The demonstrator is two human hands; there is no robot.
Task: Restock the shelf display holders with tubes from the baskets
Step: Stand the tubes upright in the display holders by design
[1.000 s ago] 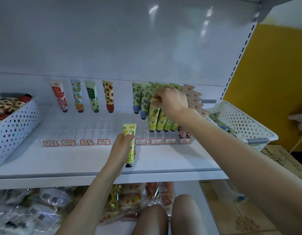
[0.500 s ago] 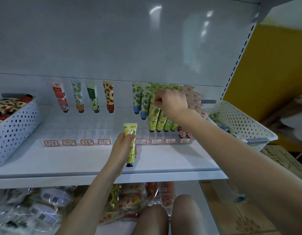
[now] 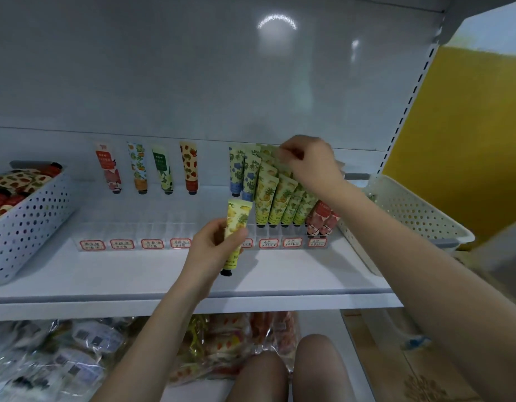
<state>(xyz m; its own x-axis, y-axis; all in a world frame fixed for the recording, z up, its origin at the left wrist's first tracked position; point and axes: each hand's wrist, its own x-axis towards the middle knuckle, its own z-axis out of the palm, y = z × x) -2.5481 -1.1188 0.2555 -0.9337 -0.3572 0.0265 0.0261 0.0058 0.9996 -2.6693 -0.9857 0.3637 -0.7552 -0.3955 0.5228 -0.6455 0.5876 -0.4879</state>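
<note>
Now my left hand grasps a yellow pineapple tube cap-down; up-right of it, my right hand pinches a green tube.

The left hand, right hand, both forearms and both knees are bare.

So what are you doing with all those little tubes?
A person is restocking a shop shelf. Their left hand holds a yellow pineapple-print tube, cap down, in front of the clear display holder. Their right hand pinches the tops of the standing tubes in a fuller row. The left basket and right basket flank it.
</note>
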